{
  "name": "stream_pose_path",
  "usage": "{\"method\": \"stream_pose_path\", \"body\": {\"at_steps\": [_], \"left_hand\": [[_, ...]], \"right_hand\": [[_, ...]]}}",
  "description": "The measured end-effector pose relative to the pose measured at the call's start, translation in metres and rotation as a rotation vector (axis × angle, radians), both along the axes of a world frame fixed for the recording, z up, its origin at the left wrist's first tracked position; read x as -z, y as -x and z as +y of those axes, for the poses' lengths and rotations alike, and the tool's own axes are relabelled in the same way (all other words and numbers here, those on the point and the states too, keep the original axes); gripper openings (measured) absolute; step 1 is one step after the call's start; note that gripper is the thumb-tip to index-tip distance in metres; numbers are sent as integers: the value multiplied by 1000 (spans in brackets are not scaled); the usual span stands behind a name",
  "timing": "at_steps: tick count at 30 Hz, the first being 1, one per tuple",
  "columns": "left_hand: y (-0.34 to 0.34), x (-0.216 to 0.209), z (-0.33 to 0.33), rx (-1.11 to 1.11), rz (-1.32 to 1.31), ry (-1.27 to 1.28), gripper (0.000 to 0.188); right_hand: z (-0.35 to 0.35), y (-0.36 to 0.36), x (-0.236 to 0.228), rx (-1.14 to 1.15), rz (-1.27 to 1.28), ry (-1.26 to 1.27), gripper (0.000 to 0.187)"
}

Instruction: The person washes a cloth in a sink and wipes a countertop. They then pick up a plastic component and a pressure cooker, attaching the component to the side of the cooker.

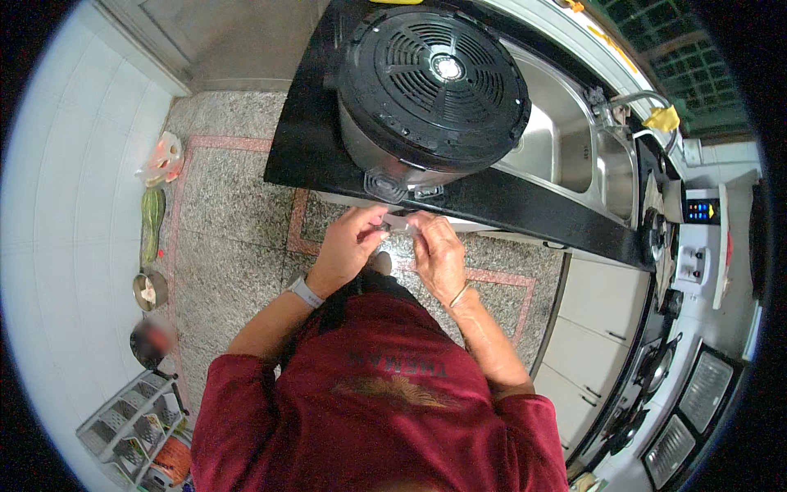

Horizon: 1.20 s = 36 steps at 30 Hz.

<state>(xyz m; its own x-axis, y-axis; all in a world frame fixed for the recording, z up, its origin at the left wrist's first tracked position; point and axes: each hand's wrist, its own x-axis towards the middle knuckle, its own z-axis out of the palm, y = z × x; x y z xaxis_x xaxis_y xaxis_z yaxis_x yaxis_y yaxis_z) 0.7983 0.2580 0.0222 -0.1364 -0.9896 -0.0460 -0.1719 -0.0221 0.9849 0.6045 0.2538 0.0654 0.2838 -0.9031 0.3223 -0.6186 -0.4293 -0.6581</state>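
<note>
My left hand [351, 244] and my right hand [438, 256] are held close together in front of the counter's near edge. Both pinch a small, pale, thin piece [398, 222] that looks see-through, stretched between the fingertips; its kind I cannot make out. Just beyond them, on the black countertop [305, 148], stands a big round cooker [354, 146] with a dark body. Its black lid [434, 82] has curved slots and a shiny round centre, with water drops on it.
Right of the cooker is a steel sink [566, 148] with a tap [643, 98] and a yellow cloth [662, 119]. A stove [639, 385] lies farther right. Along the left wall are a long green gourd [152, 223], a metal pot [151, 291] and a grey rack [131, 418].
</note>
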Motion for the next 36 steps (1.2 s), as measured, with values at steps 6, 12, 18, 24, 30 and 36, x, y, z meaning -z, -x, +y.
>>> {"method": "stream_pose_path", "body": {"at_steps": [6, 12, 18, 24, 30, 36], "left_hand": [[-10, -7, -5, 11, -235, 281, 28], [-42, -5, -33, 173, -232, 438, 30], [-63, 5, -51, 335, -204, 505, 32], [-63, 5, -61, 430, -187, 545, 31], [-53, 7, -66, 471, -158, 559, 29], [-41, 1, -67, 499, -133, 545, 28]], "right_hand": [[12, -17, 11, 27, 12, 45, 35], [23, -53, 14, 194, -76, -26, 33], [26, -75, 3, 337, -72, -138, 33], [34, -87, 9, 480, -150, -225, 41], [31, -89, 0, 593, -165, -316, 45], [31, -82, 11, 632, -182, -193, 48]]}}
